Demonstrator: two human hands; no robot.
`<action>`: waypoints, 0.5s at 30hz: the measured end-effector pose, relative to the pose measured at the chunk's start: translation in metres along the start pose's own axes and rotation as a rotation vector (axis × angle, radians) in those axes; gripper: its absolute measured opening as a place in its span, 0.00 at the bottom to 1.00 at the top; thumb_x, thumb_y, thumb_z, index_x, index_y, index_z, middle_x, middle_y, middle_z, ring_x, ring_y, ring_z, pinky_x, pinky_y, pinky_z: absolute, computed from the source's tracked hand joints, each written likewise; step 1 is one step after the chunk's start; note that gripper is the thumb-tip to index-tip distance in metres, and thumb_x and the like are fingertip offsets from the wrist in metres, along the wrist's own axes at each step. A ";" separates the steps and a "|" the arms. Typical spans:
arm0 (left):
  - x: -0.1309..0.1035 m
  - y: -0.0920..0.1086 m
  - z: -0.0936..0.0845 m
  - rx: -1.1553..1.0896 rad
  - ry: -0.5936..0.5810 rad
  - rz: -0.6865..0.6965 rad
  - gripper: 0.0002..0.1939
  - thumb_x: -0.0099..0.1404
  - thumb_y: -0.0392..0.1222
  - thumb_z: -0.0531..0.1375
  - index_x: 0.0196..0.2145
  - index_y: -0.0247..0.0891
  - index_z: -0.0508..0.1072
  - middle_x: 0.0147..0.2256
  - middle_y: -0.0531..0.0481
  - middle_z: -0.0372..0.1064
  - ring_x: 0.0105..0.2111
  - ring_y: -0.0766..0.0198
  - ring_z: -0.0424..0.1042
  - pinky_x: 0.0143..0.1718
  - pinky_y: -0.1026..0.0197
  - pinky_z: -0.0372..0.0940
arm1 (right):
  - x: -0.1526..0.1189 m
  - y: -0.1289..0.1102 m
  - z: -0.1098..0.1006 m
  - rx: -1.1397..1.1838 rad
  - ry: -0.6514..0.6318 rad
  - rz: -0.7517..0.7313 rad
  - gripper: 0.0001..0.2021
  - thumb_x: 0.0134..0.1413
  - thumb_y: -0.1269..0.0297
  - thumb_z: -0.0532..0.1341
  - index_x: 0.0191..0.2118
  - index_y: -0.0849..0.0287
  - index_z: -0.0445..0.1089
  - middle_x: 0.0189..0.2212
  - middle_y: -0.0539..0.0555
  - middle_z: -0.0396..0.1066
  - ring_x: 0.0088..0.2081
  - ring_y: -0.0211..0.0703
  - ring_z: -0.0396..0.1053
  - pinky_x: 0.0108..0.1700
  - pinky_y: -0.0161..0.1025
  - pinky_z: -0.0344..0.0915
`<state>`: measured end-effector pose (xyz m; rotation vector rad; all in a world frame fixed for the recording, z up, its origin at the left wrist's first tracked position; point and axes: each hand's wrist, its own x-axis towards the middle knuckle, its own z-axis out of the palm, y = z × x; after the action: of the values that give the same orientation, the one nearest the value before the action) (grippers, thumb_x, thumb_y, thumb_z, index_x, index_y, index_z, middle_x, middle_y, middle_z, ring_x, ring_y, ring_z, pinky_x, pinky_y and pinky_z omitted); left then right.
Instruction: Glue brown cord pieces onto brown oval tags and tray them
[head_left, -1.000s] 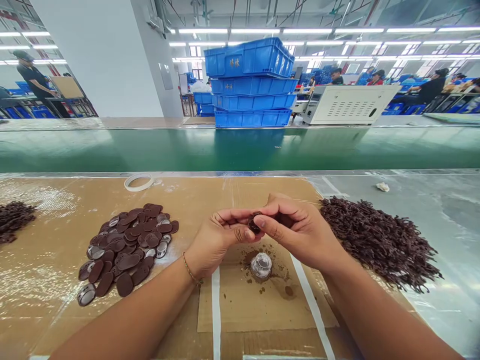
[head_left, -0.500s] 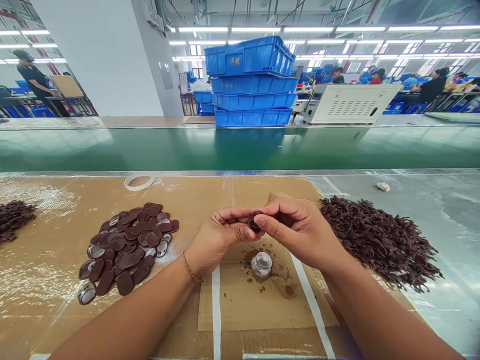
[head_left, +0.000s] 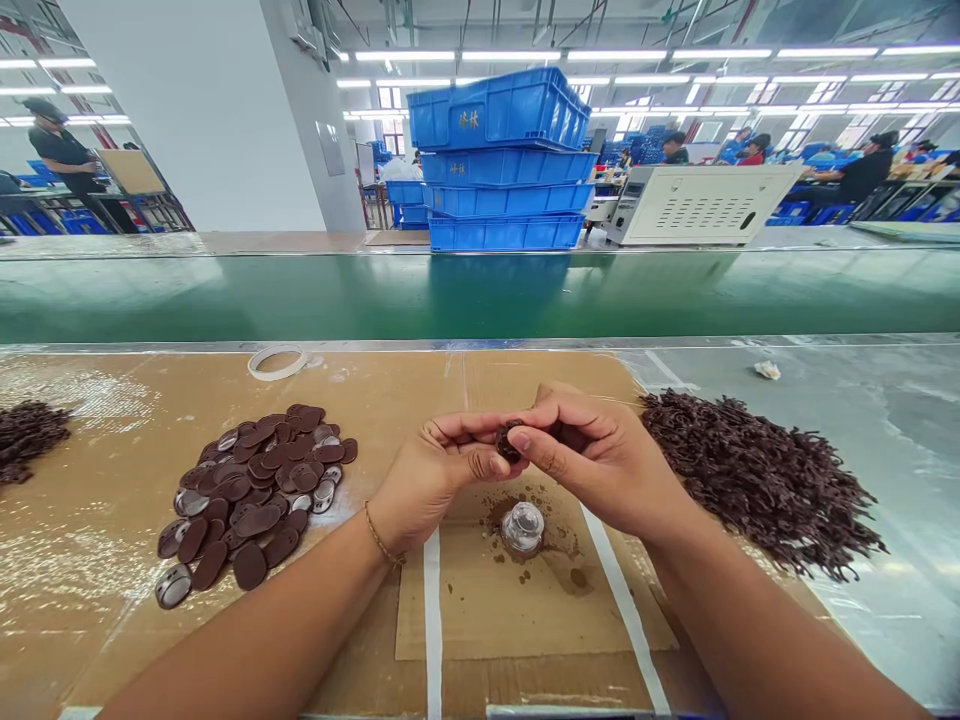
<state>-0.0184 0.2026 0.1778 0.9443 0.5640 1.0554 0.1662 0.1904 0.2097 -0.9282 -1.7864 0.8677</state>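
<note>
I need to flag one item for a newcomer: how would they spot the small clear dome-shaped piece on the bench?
Start at the brown cardboard sheet taped to the workbench, between the pile of flat brown oval pieces and the heap of dark brown stringy scraps. Just below the two hands pinching a small dark brown piece sits the small clear dome-shaped piece. It alone is transparent, ringed by brown crumbs.

Bright overhead strip lights (head_left: 675, 54) glare on the taped tabletop (head_left: 82, 400); wide-angle bending at the edges, sharp focus throughout.
</note>
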 end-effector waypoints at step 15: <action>0.000 -0.001 -0.001 0.002 -0.018 -0.018 0.19 0.46 0.42 0.80 0.38 0.41 0.86 0.36 0.48 0.83 0.35 0.66 0.80 0.43 0.66 0.75 | 0.001 0.000 0.001 -0.032 0.008 -0.023 0.17 0.62 0.47 0.67 0.33 0.56 0.78 0.27 0.51 0.67 0.29 0.40 0.67 0.32 0.40 0.67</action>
<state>-0.0186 0.2031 0.1766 0.9480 0.5575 1.0290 0.1650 0.1916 0.2097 -0.9284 -1.8051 0.8220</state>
